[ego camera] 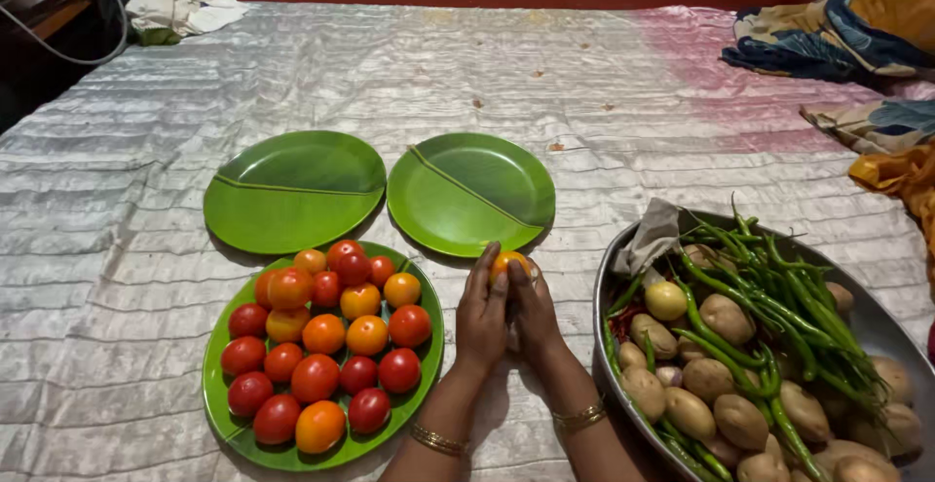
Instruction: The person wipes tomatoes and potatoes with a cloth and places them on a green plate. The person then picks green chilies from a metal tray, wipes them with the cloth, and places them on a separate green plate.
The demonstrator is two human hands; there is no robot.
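Head view: an orange tomato (pixel 508 266) is being pinched between the fingertips of the left hand (pixel 482 312) and the right hand (pixel 534 312), both pressed together palm to palm around it, so that only its top is being shown. It is being held just above the silvery cloth (pixel 390 73), near the lower rim of the right-hand empty green plate (pixel 471 193). A second empty green plate (pixel 294 190) is being seen beside it. Just left of the hands, a third green plate (pixel 429 365) is being filled by red and orange tomatoes (pixel 326 341). To the right, a metal tray (pixel 891 331) is being occupied by potatoes (pixel 726 318), green chillies (pixel 779 292) and what is probably a crumpled cloth (pixel 651 237).
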